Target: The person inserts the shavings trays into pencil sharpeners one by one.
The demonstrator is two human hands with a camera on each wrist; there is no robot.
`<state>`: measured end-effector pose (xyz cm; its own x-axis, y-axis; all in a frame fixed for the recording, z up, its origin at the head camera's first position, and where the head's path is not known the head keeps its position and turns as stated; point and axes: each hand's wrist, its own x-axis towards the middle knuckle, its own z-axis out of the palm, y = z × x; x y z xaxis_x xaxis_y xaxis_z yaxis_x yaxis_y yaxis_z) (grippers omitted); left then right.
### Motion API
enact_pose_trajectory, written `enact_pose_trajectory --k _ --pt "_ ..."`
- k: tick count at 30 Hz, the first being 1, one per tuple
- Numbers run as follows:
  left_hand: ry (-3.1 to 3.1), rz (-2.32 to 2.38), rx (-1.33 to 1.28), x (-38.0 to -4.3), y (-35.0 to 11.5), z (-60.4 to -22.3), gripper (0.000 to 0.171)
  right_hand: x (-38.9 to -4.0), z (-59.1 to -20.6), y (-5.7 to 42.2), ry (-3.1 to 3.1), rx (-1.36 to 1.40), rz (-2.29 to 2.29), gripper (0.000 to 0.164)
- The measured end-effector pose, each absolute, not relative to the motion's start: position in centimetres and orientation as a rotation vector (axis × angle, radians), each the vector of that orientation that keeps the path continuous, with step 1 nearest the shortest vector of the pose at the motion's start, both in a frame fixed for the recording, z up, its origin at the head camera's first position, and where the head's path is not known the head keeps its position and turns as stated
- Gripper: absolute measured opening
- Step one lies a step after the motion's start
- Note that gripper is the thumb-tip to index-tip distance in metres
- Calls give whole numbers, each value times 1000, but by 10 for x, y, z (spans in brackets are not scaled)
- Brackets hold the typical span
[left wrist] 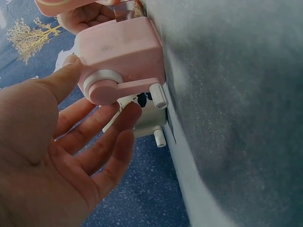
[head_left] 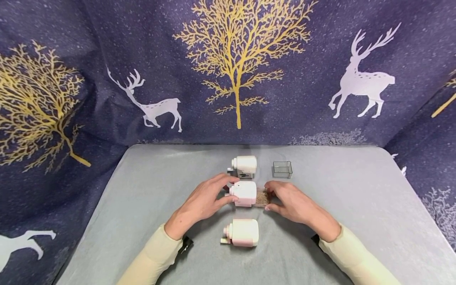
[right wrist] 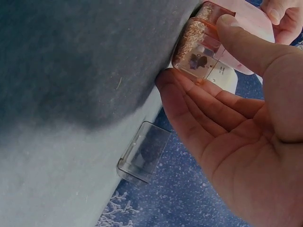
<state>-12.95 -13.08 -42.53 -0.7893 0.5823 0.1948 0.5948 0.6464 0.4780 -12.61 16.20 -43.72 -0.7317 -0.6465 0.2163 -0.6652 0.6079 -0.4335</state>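
Observation:
A pink crank pencil sharpener (head_left: 246,192) stands in the middle of a row of three. My left hand (head_left: 206,199) holds its body from the crank side, the thumb on one edge in the left wrist view, where the sharpener (left wrist: 118,49) shows its crank and white-tipped handle. On the opposite side, a see-through drawer (head_left: 262,198) full of shavings sticks partly out of the body. My right hand (head_left: 293,201) pinches this drawer between thumb and fingers. In the right wrist view the drawer (right wrist: 191,42) has brown shavings along its bottom.
Behind stands a white sharpener (head_left: 246,164) with a dark print, and to its right an empty clear drawer (head_left: 282,169). Closer to me is another pink-and-cream sharpener (head_left: 244,232). All rest on a grey-covered table (head_left: 160,170) before a dark blue patterned cloth (head_left: 270,118).

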Motion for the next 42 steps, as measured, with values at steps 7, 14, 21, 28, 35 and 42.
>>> enact_pose_trajectory --k 7,14,21,28,35,42 --pt "-2817 -843 -1012 -129 -131 -427 54 -126 -436 160 -2827 1126 789 44" --pt "-2805 -852 -1022 -130 -131 -426 53 -127 -435 157 -2853 1126 775 47" --pt "-2820 -864 -1018 -131 -131 -426 54 -128 -435 155 -2857 1126 772 48" --pt "-2826 -874 -1015 -130 -132 -426 53 -129 -435 151 -2844 1150 801 47" --pt "-2836 -866 -1001 -130 -132 -426 53 -130 -435 149 -2817 1167 830 47" --pt "-2822 -875 -1021 -130 -132 -425 54 -130 -436 145 -2805 1171 870 45"
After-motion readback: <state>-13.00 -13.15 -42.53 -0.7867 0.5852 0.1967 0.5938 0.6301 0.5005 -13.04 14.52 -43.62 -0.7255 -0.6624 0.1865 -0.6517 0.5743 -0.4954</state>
